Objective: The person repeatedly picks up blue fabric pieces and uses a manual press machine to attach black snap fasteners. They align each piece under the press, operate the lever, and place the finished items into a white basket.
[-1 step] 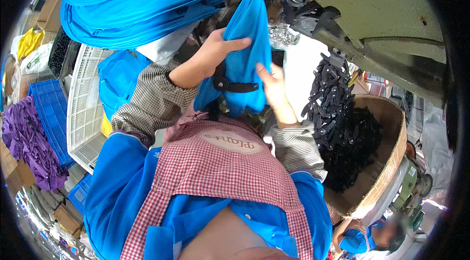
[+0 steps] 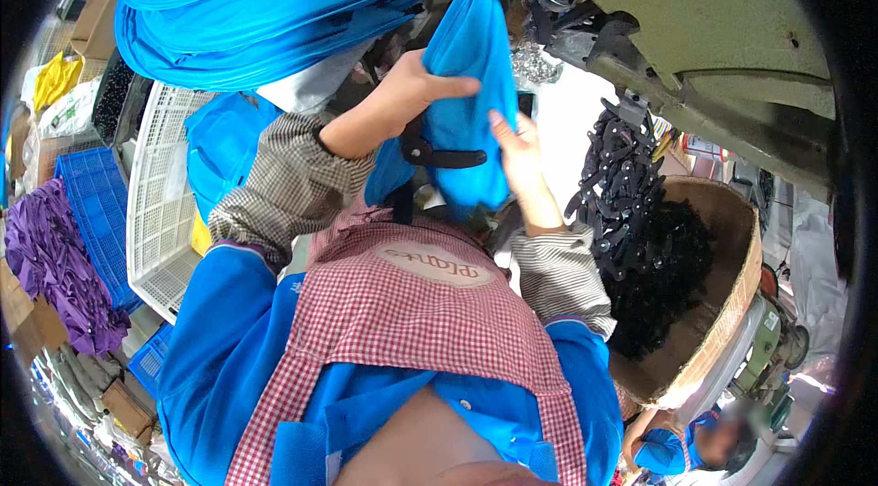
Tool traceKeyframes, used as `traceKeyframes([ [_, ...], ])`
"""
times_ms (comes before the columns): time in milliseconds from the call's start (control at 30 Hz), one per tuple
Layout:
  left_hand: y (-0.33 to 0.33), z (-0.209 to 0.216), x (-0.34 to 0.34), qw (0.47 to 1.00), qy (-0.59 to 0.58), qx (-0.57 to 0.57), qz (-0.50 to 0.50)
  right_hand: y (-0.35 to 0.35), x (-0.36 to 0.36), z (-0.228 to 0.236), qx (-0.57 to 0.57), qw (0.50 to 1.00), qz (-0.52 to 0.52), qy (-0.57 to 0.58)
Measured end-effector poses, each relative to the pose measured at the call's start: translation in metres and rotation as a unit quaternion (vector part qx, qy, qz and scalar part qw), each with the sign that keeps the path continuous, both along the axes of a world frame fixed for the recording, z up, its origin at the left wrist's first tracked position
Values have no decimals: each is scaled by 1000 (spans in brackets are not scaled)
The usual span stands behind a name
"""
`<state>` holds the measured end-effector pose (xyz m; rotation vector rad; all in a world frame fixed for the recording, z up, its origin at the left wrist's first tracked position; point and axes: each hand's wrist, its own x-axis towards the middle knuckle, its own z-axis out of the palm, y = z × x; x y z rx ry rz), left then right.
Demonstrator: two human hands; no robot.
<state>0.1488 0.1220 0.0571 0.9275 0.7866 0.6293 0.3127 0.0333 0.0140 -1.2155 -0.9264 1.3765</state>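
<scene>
Blue cloth (image 2: 485,56) is between left hand (image 2: 409,95), gripping it, and right hand (image 2: 523,157); the latter's hold I cannot tell.

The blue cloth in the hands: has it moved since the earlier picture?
Yes, slightly: the blue cloth has shifted up and right in view, toward the green machine.
</scene>
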Motion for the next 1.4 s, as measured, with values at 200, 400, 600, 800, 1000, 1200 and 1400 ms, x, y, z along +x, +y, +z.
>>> traceKeyframes([
  [200,34,-5,11,983,71,114,-125,4,25,27,-29,997,-69,-24],
  [400,71,-17,46,988,24,121,-93,41,52,14,1,987,-138,-85],
  [600,85,-30,53,986,23,134,-96,56,66,-15,-34,989,-135,-52],
  [800,86,-35,52,987,37,85,-130,56,68,-18,-60,989,-126,-39],
  [1000,77,-25,55,988,124,7,-95,67,77,-33,-124,986,-98,-45],
  [1200,69,-30,50,997,47,-41,-40,-6,15,29,-35,905,-289,-309],
  [1400,56,-29,46,997,-28,-70,-29,31,-14,31,-39,975,-196,-101],
])
